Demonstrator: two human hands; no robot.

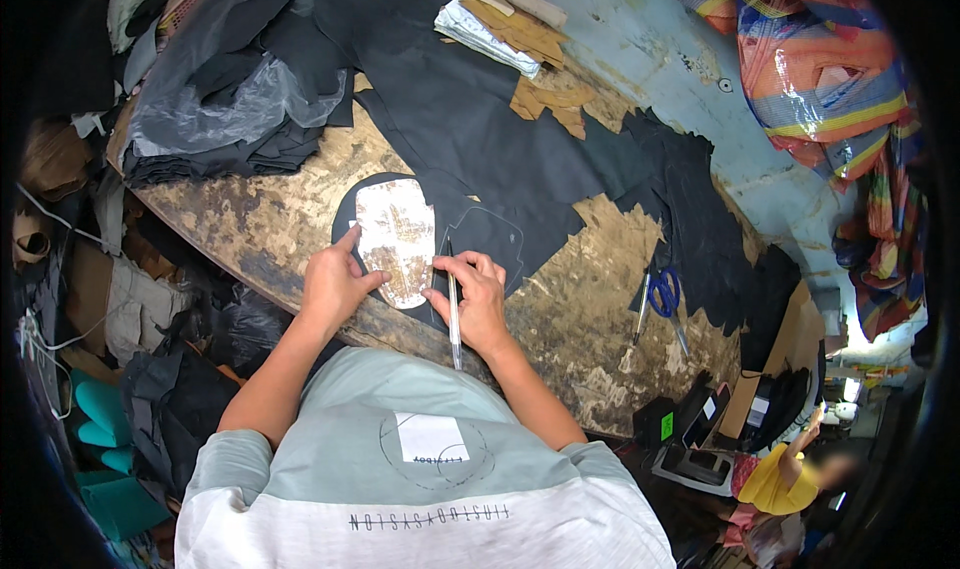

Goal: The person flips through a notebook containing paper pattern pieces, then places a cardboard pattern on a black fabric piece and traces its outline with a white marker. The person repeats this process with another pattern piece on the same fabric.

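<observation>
A white pattern template [397, 231] with brown stains and a rounded outline lies on black leather-like material [500, 224] near the table's front edge. My left hand [338, 281] holds it down at its lower left side, index finger and thumb apart along the edge. My right hand [474, 297] grips a slim silver pen [454, 319], its dark tip pointing away from me over the black material. The thumb of that hand is close to the template's right edge. To the right of the pen, a pale drawn outline [515, 231] shows on the material.
Blue-handled scissors [664, 294] and another pen [641, 309] lie at right on the worn table [570, 339]. Black pieces under clear plastic [240, 119] are piled at the far left. Brown scraps [520, 34] lie at the back. A person in yellow [780, 481] is at lower right.
</observation>
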